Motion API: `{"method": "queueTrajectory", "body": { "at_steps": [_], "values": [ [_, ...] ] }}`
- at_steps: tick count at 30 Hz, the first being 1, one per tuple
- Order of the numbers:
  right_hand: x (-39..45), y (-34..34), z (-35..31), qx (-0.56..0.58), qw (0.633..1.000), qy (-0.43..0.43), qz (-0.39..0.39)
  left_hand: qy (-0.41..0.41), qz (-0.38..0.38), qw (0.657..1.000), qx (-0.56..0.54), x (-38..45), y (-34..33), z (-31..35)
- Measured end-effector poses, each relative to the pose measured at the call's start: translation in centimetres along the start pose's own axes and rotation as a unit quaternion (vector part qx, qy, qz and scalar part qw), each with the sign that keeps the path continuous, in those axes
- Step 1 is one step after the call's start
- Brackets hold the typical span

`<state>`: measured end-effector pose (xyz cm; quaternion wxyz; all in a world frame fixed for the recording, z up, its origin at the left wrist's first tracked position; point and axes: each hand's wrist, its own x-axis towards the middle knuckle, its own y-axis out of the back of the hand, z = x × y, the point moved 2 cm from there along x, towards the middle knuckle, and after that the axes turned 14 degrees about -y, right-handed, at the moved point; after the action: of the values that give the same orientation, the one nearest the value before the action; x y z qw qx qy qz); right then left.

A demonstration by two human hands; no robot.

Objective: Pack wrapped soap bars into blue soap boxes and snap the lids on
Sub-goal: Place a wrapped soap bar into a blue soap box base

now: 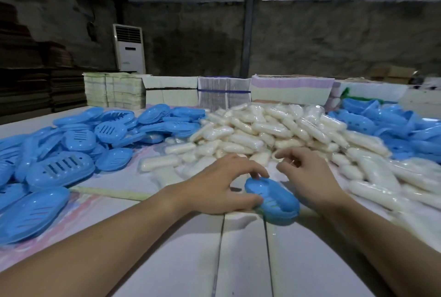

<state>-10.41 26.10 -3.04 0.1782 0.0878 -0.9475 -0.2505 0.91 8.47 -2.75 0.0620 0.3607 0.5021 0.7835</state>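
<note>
The blue soap box (272, 198) lies on the white table (238, 261) just below the middle of the frame, lid side up. Its long axis runs diagonally, from the upper left, under your fingertips, down to the lower right. Slanted slots show on its top.

Your left hand (214, 189) grips that box: the thumb presses its near left edge and the curled fingers touch its far end. Your right hand (307, 175) hovers just right of the box, fingers loosely curled around nothing; motion blur hides whether its heel touches the box.

Beyond your hands, the heap of wrapped soap bars (274, 134) fills the centre and spreads to the right edge. One pile of blue box halves (71, 148) takes the left side of the frame, and another blue pile (391, 127) sits at the right. Bundled stacks of paper (224, 93) line the far edge of the table, and a white standing air conditioner (129, 48) stands at the wall in the upper left. No writing or label on any of these can be read.
</note>
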Motion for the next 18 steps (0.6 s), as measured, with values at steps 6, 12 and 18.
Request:
{"method": "queueTrajectory", "body": {
  "at_steps": [6, 12, 18],
  "values": [
    [-0.4, -0.5, -0.7, -0.052, 0.994, 0.052, -0.081, 0.005, -0.020, 1.000, -0.001, -0.3, -0.8, -1.2],
    [-0.7, -0.3, -0.9, -0.147, 0.975, 0.065, -0.153, 0.068, 0.122, 0.989, 0.055, 0.1, 0.2, -2.1],
    [-0.9, -0.4, -1.1, -0.102, 0.972, 0.070, -0.202, 0.273, -0.005, 0.935, 0.227, -0.5, -0.7, -5.0]
  ]
}}
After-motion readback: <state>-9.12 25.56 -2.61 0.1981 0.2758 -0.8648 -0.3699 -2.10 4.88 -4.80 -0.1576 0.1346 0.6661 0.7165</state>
